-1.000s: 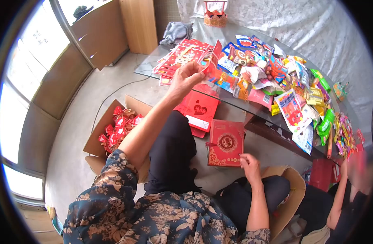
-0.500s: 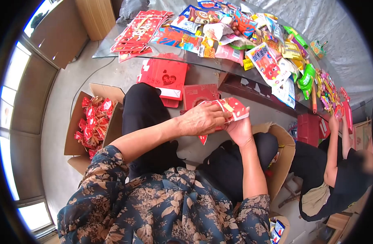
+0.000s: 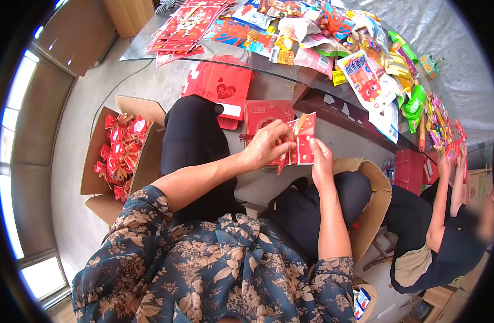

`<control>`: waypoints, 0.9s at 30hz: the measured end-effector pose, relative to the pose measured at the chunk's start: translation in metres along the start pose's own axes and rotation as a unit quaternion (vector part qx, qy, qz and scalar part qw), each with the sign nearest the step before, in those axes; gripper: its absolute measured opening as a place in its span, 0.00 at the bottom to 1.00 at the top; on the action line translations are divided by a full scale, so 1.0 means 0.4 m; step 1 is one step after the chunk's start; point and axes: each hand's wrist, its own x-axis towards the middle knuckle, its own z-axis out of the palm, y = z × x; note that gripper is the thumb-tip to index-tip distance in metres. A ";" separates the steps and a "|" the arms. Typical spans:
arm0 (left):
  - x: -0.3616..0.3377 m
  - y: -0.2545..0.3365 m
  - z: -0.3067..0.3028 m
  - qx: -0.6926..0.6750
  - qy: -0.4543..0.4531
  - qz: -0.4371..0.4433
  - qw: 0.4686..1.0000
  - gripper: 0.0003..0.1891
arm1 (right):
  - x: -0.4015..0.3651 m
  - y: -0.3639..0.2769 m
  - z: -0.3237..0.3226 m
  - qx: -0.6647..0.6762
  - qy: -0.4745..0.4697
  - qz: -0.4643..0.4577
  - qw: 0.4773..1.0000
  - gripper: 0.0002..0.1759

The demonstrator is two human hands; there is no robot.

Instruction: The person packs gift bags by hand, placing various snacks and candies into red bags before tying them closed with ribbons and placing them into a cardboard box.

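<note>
both the left hand (image 3: 267, 146) and right hand (image 3: 321, 164) pinch a small red paper gift bag (image 3: 303, 141) above the lap, near a red box (image 3: 264, 114) on the floor.

Red pouch (image 3: 305, 139), perhaps paper, between fingers (image 3: 282, 143).

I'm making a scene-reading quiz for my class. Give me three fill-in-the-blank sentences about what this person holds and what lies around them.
1. The left hand and right hand together hold a paper packet whose colour is ____.
2. The red pouches on the floor lie in a box made of ____.
3. The snack packets lie on a table with a top of ____.

Missing words: red; cardboard; glass.
</note>
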 end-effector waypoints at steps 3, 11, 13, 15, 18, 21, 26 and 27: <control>-0.002 -0.027 0.020 -0.057 0.035 -0.087 0.994 0.11 | 0.000 0.034 0.015 -0.094 -0.007 -0.010 0.996 0.16; 0.004 -0.072 0.029 -0.212 0.005 -0.266 0.940 0.14 | -0.008 0.029 0.040 -0.162 -0.055 -0.007 0.985 0.19; 0.004 -0.072 0.027 -0.227 -0.003 -0.267 0.936 0.14 | -0.009 0.028 0.043 -0.168 -0.063 -0.011 0.984 0.19; 0.001 -0.081 0.034 -0.254 -0.008 -0.254 0.933 0.14 | -0.008 0.031 0.044 -0.155 -0.066 -0.006 0.986 0.19; -0.002 -0.086 0.047 -0.179 -0.008 -0.226 0.958 0.13 | -0.009 0.024 0.041 -0.100 -0.065 0.042 0.992 0.21; -0.007 -0.062 0.041 -0.129 -0.026 -0.218 0.967 0.14 | -0.018 -0.001 0.061 -0.066 -0.062 0.056 0.994 0.19; -0.008 -0.044 0.035 -0.085 -0.035 -0.211 0.973 0.15 | -0.020 0.004 0.062 -0.063 -0.061 0.052 0.995 0.16; -0.008 -0.045 0.033 -0.089 -0.034 -0.208 0.973 0.14 | -0.019 0.006 0.060 -0.062 -0.061 0.055 0.995 0.16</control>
